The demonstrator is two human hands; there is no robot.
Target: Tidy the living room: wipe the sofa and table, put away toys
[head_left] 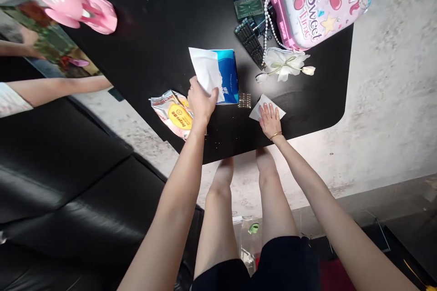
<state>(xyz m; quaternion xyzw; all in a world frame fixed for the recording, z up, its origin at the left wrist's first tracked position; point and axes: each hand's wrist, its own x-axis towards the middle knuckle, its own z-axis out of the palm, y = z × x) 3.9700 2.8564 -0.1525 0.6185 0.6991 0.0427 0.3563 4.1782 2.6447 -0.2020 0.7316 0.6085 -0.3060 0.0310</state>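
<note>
Tissue (206,68) sits pinched in your left hand (201,102); your right hand (271,120) lies flat, fingers spread, on a second tissue (255,112): two tissues, one blue pack (228,75)!

Head-worn view, looking down, tabletop (153,41) apparently near

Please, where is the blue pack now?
In the head view, the blue pack lies on the black table, just right of the left hand and partly hidden by the white tissue it holds.
</note>
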